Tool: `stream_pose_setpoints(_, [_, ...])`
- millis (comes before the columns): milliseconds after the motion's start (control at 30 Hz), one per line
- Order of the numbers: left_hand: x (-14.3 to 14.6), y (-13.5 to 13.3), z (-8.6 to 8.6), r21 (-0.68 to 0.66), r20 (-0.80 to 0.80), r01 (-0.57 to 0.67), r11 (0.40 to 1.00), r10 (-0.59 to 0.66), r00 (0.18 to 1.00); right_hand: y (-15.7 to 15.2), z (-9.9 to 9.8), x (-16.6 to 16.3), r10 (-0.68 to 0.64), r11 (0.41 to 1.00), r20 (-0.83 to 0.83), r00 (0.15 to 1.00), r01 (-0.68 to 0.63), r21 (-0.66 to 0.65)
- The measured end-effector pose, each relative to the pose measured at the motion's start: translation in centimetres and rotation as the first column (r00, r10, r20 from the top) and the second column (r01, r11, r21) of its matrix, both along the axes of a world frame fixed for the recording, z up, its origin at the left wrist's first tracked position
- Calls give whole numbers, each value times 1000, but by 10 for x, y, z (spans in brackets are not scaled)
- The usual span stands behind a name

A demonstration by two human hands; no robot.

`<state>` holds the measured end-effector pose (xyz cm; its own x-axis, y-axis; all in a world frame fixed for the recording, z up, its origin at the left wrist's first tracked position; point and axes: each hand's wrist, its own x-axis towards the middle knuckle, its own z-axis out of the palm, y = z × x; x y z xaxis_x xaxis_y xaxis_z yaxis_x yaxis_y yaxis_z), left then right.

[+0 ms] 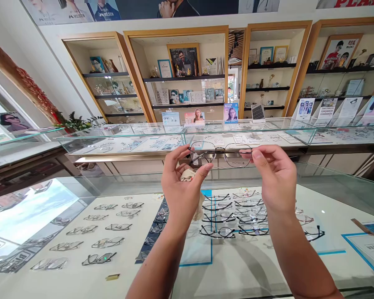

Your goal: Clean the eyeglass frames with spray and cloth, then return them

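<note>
I hold a pair of thin black-rimmed glasses (220, 153) up in front of me, over a glass display counter (81, 265). My left hand (182, 189) pinches the left lens rim between thumb and fingers and also holds a small cream cloth (187, 174) against the palm. My right hand (276, 176) grips the right end of the frame with closed fingers. The lenses face away from me and carry a small printed mark.
Under the counter glass lie rows of spectacle frames (227, 216) and a blue-edged mat (366, 245). A second glass counter (187, 135) stands beyond, with wooden wall shelves (183, 77) of pictures and stands behind it. A plant (77, 122) sits at the left.
</note>
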<state>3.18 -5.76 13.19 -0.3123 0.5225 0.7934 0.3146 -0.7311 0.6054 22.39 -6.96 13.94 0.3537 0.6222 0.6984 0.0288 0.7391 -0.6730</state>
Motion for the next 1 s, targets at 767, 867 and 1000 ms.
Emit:
stream_pose_setpoints(767, [6,-9,0,58,68,25,998,-29,997,13,-4,3,57,997,78,995,-52,-61])
stream_pose_setpoints(867, [5,-7,-2,31,102,70,997,-73,992,12,-4,4,77,996,64,995,-75,-44])
stream_pose_setpoints(1000, [0,3,-3,-119,268,302,946,-262,927,15,-5,6,150,989,36,988,-150,-6])
